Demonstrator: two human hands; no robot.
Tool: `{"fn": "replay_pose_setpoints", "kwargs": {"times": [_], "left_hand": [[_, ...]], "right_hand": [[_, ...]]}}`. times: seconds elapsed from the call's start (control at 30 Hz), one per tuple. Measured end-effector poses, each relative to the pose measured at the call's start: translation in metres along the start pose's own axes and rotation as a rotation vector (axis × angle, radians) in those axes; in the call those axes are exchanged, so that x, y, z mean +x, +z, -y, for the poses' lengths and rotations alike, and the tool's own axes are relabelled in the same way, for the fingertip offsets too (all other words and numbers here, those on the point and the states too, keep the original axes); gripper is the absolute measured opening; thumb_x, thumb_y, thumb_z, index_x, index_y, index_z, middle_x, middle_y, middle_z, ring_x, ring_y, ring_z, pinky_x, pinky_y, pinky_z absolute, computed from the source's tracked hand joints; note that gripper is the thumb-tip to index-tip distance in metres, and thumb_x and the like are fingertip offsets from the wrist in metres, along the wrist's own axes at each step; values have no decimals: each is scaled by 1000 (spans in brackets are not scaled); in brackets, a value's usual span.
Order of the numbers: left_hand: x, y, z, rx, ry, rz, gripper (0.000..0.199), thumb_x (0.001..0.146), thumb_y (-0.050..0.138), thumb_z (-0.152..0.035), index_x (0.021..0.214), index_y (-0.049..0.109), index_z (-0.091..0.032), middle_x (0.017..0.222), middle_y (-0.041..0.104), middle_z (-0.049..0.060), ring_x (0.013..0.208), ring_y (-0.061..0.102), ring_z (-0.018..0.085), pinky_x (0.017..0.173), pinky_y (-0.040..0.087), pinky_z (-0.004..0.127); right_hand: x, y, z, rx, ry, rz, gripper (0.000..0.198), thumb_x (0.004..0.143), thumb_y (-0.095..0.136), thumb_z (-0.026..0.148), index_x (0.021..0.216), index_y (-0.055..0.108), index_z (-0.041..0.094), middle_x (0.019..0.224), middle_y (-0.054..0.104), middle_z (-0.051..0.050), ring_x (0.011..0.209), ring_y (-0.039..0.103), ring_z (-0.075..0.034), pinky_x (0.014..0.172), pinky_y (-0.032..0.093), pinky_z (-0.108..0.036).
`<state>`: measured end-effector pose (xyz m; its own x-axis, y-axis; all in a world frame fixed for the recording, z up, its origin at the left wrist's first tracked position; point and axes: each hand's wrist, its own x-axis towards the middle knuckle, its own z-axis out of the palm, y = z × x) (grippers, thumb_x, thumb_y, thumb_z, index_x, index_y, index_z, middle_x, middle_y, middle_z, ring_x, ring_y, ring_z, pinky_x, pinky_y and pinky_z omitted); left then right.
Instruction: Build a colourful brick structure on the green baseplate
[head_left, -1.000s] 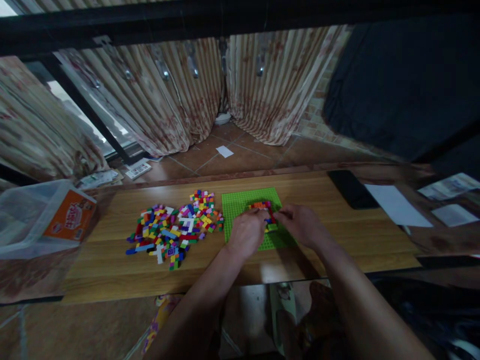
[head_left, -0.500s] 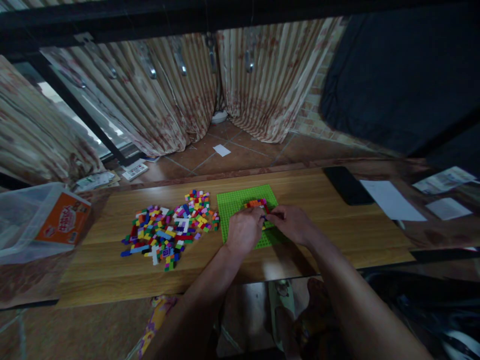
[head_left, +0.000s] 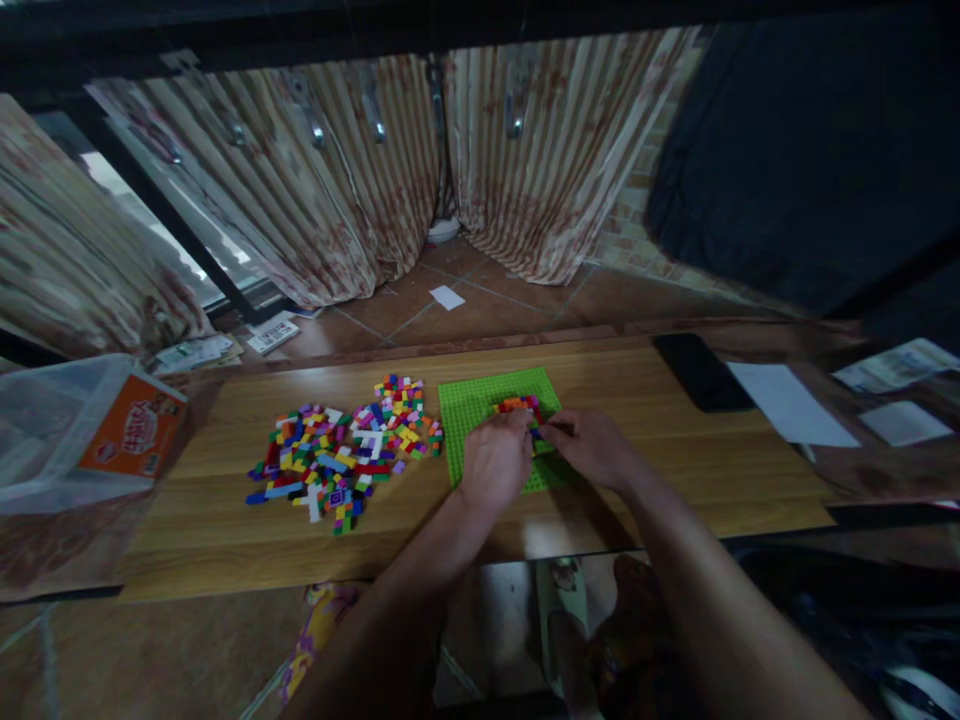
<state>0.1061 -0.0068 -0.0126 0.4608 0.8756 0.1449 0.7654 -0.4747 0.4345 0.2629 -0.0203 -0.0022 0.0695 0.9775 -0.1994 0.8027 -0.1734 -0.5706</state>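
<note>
A small build of colourful toy bricks (head_left: 519,404), orange and red along its far side, stands on the green baseplate (head_left: 469,395). My left hand (head_left: 495,455) covers the build's near left part, its fingers curled against the bricks and mostly hidden from view. At the right side of the build, my right hand (head_left: 585,440) is closed in a pinch, thumb and forefinger meeting by a small blue toy brick (head_left: 536,433). The fingertips of both hands are close together. What lies under my left palm cannot be seen.
Left of the baseplate, many loose toy bricks (head_left: 322,455) lie spread on the wooden table (head_left: 225,545). A clear plastic box (head_left: 67,430) with an orange label stands at the far left. To the right lie a black phone (head_left: 701,372) and white paper (head_left: 791,400).
Both hands stay at the build, with slight finger movement; the right fingertips sit a little farther from the left hand. The whole view has shifted slightly.
</note>
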Motion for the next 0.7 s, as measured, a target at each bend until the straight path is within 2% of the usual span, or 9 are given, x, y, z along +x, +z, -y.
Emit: {"fn": "replay_pose_setpoints", "kwargs": {"times": [0.2,0.7], "left_hand": [[-1,0,-1,6,23,-14,18,89,50,-16,104,59,-20,94,70,4,91,64,19,83,51,30],[0,5,-1,-23,25,-37,20,87,49,-12,101,59,-20,92,69,5,91,64,19,83,51,31]], "right_hand": [[3,2,-5,106,18,20,25,87,52,28,91,72,14,78,74,-7,64,66,-17,59,44,-25],[1,4,3,78,56,-44,23,85,52,25,79,71,15,62,69,-4,55,61,-14,53,41,-23]]}}
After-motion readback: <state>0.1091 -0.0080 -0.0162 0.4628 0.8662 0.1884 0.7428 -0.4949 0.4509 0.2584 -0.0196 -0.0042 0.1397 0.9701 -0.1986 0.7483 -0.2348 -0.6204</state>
